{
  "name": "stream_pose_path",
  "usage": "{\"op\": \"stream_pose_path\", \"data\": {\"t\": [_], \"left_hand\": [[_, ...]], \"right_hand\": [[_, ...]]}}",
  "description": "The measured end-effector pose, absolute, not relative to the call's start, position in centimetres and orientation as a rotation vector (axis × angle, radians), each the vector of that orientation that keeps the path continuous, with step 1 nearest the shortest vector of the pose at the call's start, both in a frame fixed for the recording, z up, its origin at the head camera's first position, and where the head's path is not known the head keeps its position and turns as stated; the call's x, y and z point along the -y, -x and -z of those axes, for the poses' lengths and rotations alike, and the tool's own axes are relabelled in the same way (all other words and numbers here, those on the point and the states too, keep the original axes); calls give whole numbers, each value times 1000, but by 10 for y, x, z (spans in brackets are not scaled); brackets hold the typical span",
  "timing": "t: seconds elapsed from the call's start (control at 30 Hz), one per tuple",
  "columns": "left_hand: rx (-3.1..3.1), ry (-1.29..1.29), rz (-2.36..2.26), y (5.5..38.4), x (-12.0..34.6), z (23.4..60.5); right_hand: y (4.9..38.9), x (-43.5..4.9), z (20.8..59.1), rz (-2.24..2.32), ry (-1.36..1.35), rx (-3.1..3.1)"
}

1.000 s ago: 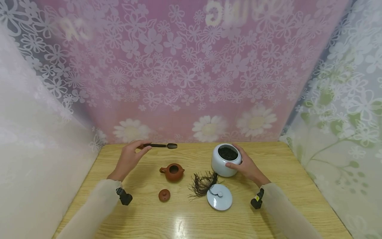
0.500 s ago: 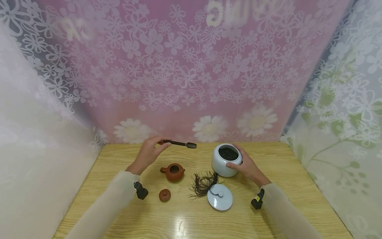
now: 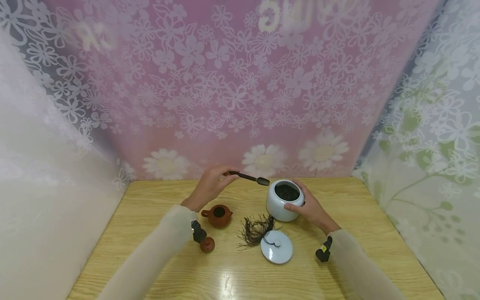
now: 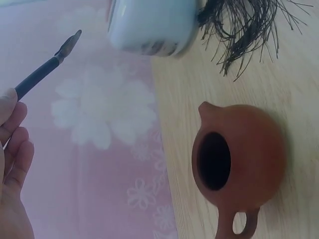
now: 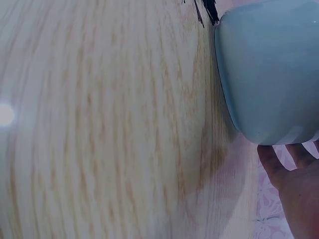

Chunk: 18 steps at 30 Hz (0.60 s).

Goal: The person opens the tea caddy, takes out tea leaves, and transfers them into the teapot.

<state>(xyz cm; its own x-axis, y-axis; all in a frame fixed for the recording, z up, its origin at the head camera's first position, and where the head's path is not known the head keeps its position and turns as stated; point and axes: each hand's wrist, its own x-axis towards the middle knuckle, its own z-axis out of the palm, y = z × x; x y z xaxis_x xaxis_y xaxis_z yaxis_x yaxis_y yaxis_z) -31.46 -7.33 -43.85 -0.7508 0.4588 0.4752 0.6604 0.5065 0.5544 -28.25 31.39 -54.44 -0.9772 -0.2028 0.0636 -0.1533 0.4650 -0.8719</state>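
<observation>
My left hand (image 3: pixel 210 185) pinches the dark handle of a tea scoop (image 3: pixel 248 177) between thumb and fingers. The scoop's head points right, close to the rim of a white ceramic jar (image 3: pixel 276 205). Dark tea leaves (image 3: pixel 287 192) lie inside that jar. My right hand (image 3: pixel 312 211) holds the jar from the right, thumb near the front and fingers round the far side. In the right wrist view, fingers touch the jar (image 5: pixel 274 74). A brown clay teapot (image 3: pixel 222 221) stands uncovered below my left hand; its dark opening shows in the left wrist view.
The teapot's small lid (image 3: pixel 207 245) lies in front of it, partly beside the left wrist camera. A white jar lid (image 3: pixel 279 253) with a dark stringy tassel (image 3: pixel 253 231) lies before the jar. Flowered cloth (image 3: pixel 232 104) hangs behind the wooden table (image 3: pixel 240 271).
My left hand has carried the tea scoop rightward, from above and left of the teapot to the jar's left rim. The right hand and jar stay nearly in place.
</observation>
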Motion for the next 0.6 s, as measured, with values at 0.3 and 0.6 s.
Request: {"op": "stream_pose_path", "data": {"t": [0.3,0.6], "left_hand": [[2502,1072,1021,317,45,440],[2505,1166,693,315,11,441]], "right_hand": [[283,-315,545,1578,321,-2637],[284,-313,545,1583,308,-2631]]}}
